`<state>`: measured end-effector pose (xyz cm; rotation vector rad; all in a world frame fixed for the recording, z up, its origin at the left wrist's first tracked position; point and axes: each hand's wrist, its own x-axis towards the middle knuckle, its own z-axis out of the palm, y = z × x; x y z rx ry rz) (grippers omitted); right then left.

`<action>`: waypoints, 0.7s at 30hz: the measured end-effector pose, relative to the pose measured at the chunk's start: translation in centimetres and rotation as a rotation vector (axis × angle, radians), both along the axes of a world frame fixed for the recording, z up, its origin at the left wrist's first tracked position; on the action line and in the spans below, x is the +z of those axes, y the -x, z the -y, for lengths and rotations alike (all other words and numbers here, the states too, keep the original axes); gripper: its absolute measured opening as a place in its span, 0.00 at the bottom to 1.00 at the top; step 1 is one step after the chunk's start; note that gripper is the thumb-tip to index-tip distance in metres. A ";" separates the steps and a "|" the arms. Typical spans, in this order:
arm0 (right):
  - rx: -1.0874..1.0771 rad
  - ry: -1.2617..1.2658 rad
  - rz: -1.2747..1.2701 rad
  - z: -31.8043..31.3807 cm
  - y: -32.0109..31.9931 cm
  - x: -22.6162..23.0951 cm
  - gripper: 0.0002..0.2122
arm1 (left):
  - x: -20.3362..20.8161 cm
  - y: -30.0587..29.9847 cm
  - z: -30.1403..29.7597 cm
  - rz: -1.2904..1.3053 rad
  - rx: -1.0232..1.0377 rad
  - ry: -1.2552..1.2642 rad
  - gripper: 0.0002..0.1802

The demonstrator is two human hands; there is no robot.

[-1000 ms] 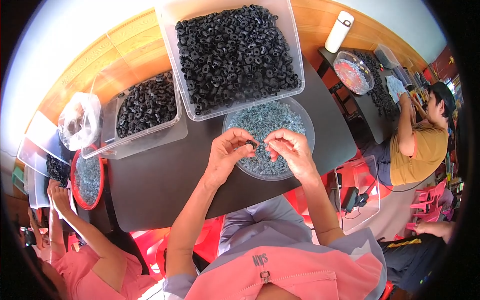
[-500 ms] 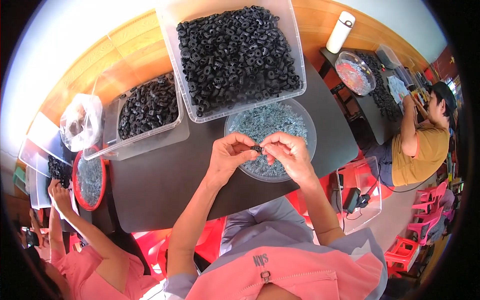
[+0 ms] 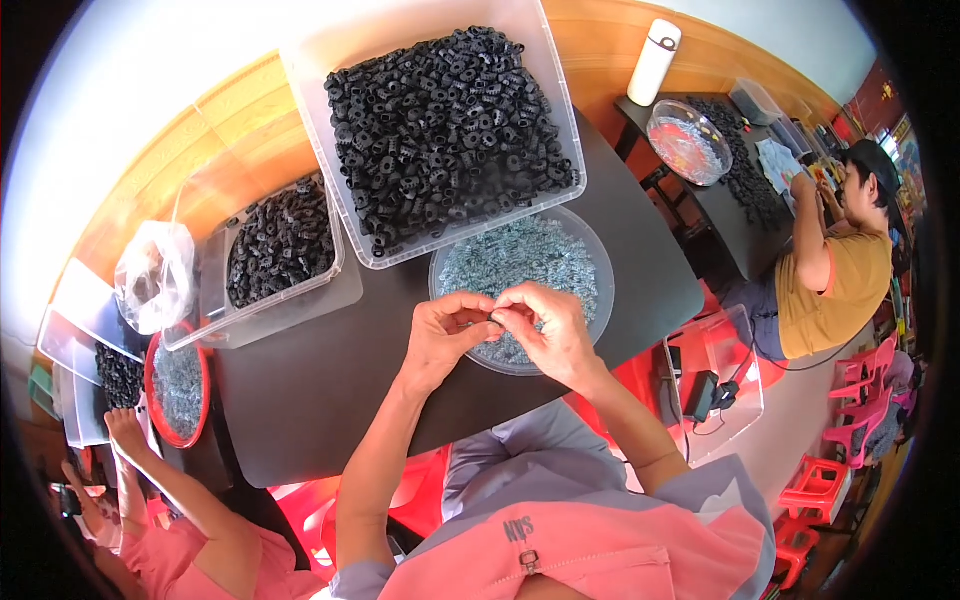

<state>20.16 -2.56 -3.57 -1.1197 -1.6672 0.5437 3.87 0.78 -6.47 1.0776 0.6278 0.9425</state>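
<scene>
Both my hands meet over the near part of a round clear bowl (image 3: 603, 318) filled with small pale blue-grey plastic pieces (image 3: 520, 255). The fingertips of my left hand (image 3: 442, 338) are pinched together, touching those of my right hand (image 3: 552, 335), which is also closed in a pinch. Between them is a small black plastic part, now almost wholly covered by the fingers. Just beyond the bowl, partly over its far rim, stands a big clear bin (image 3: 572, 120) heaped with similar black ridged parts (image 3: 450, 130).
A second clear bin (image 3: 290, 325) of black parts stands left on the dark table (image 3: 330, 410), beside a plastic bag (image 3: 155, 275). A co-worker's arm (image 3: 180, 480) reaches near a red-rimmed basin (image 3: 207, 400) at left. Another person (image 3: 835, 285) sits right, at a table with a white flask (image 3: 655, 62).
My fingers have closed further over the black part, which showed more plainly before. The whole view has shifted slightly, and the left co-worker's hand has moved a little.
</scene>
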 end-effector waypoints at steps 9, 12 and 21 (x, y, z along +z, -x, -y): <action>-0.352 -0.060 0.287 -6.1 -5.0 0.6 0.04 | 0.1 0.2 -0.1 0.054 0.011 0.009 0.09; -0.334 -0.084 0.364 -7.9 -5.8 0.3 0.08 | 0.1 0.1 0.0 0.053 0.001 0.009 0.10; -0.420 0.117 0.496 -12.5 -2.8 2.8 0.19 | -0.2 0.3 0.1 0.066 0.006 0.034 0.09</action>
